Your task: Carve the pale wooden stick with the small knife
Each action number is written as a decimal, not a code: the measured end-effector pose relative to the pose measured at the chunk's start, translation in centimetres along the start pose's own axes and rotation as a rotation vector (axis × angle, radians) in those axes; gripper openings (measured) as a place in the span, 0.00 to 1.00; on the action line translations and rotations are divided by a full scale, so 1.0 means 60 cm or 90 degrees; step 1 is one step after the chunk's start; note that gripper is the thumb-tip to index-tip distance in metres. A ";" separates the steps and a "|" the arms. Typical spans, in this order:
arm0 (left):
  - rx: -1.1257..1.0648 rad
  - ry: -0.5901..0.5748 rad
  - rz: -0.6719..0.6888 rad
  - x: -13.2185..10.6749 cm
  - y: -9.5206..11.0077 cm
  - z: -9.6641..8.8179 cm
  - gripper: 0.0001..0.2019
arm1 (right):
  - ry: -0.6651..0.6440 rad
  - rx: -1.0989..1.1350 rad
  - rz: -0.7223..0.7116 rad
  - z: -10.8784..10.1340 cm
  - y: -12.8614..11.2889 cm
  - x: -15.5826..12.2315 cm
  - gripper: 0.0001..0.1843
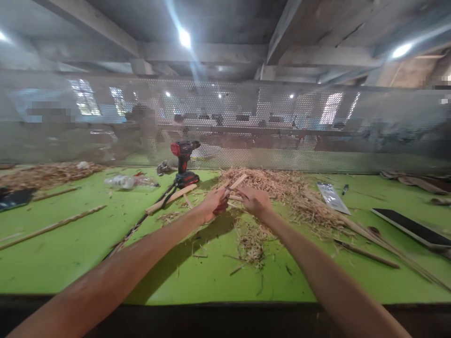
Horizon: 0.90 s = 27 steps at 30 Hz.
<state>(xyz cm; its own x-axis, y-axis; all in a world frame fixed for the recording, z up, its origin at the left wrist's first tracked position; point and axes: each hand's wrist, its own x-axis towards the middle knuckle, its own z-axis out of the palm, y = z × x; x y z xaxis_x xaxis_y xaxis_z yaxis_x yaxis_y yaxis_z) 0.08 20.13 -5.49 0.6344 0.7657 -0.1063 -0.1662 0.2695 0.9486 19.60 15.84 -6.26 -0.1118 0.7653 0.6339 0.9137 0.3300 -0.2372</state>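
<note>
My left hand (pixel 214 204) is closed around a pale wooden strip (pixel 238 181), whose free end points up and away from me. Close beside it, my right hand (pixel 257 202) is closed too, its fingers bent near the strip. A small dark piece shows between the two hands, but what my right hand grips is too small to make out. Beyond and under the hands lies a heap of wood shavings (pixel 282 185). A smaller pile of curled shavings (pixel 252 246) rests nearer to me on the green tabletop (pixel 155 277).
A red and black cordless drill (pixel 183 162) stands behind my left hand, near a flat wooden piece (pixel 171 199). A thin stick (pixel 52 227) lies left. At right are a silver packet (pixel 333 197), a wooden-handled tool (pixel 368 254) and a dark tablet-like slab (pixel 412 227). A perforated screen (pixel 239 145) borders the back.
</note>
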 end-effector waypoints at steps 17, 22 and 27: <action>0.017 -0.013 0.043 -0.007 0.001 -0.001 0.18 | 0.097 0.116 0.117 -0.040 0.030 0.031 0.22; 0.031 0.031 0.080 -0.001 -0.006 -0.002 0.14 | 0.044 0.152 0.069 -0.025 0.002 0.026 0.22; 0.041 0.033 0.084 0.009 -0.015 -0.003 0.13 | 0.049 0.156 0.078 -0.028 0.007 0.024 0.23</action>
<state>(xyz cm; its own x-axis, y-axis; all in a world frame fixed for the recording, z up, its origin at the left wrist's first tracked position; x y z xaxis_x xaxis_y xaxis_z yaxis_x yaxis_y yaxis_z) 0.39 20.41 -6.43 0.5703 0.8214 0.0071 -0.1964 0.1280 0.9721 20.48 16.12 -4.20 0.0324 0.7666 0.6413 0.7956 0.3685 -0.4808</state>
